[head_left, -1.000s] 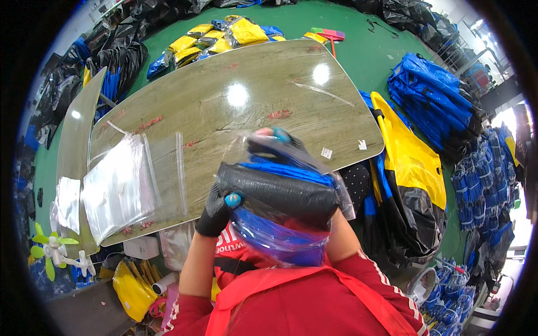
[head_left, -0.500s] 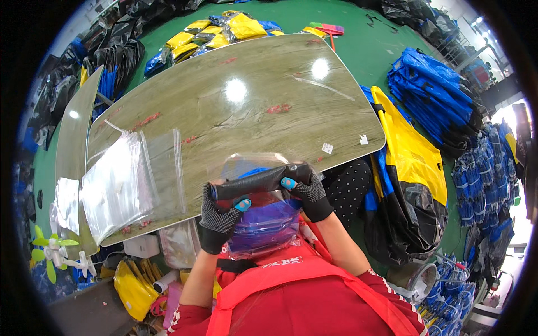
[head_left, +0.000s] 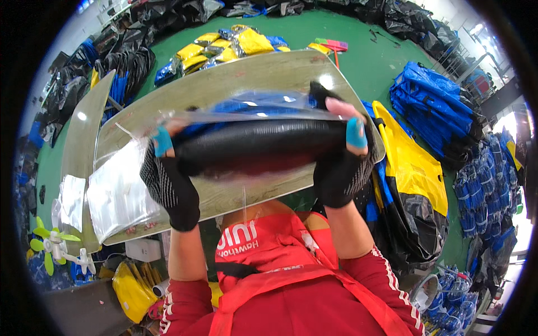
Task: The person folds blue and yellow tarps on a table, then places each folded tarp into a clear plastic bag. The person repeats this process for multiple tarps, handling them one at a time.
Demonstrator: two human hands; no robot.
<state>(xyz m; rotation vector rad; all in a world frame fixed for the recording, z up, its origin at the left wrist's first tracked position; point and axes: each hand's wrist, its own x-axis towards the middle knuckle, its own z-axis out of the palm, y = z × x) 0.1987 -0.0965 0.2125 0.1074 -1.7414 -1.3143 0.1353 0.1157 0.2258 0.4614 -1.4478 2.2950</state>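
A clear plastic bag with a folded black-and-blue sheet item inside is held up above the table, close to me and blurred by motion. My left hand, in a dark dotted glove with bare fingertips, is closed on its left end. Around the right end my right hand is closed, gloved alike. Blue bands show on both thumbs. The black part of the item faces me, with blue behind it. Some fingers are hidden by the package.
Flat clear bags lie at the left of the wood-grain table. Beyond it are packed yellow-and-blue bundles on the green floor. A yellow-and-black sheet item hangs at the right, near a blue stack. A small fan stands lower left.
Both hands have lifted the bagged item from near my chest, up and closer to view. They are farther apart now, one at each end, and the black side shows broadly.
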